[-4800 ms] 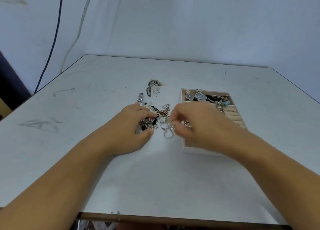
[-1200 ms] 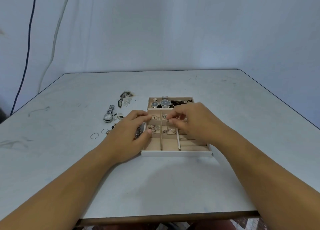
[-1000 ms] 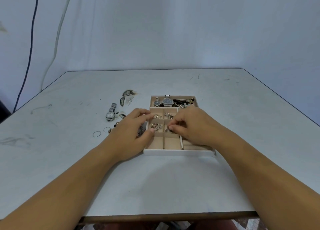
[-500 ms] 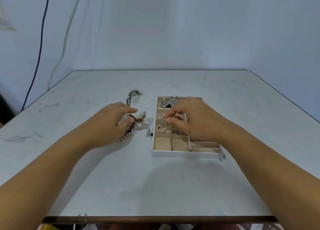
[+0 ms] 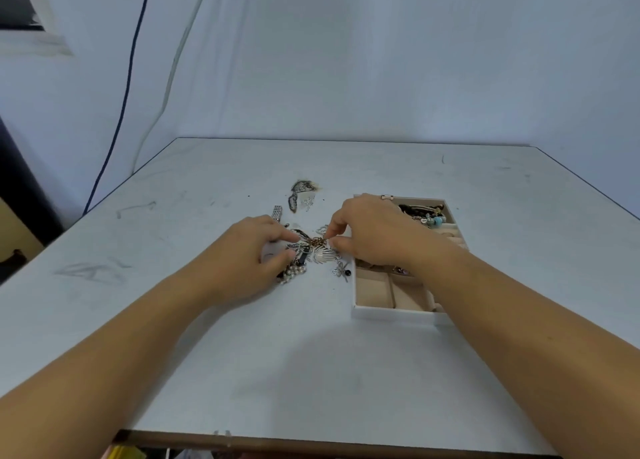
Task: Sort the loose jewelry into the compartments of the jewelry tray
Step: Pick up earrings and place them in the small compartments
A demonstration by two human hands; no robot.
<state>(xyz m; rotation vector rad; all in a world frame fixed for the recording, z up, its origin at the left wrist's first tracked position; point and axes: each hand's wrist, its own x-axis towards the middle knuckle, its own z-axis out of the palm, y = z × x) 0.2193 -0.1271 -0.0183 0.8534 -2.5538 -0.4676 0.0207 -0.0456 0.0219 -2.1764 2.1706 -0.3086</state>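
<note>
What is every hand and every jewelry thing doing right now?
White jewelry tray with beige lining, two front compartments empty, back one holds beaded bracelets.
Tangled pile of silver and gold jewelry, loose beside the tray.
Left hand, rests on the pile; grip unclear.
Right hand, pinches a small gold piece of the pile.
Silver metal watch band, loose past the left hand.

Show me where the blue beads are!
In the head view, the blue beads lie at the far end of the tray, on the right side of the table, just past the right hand.
</note>
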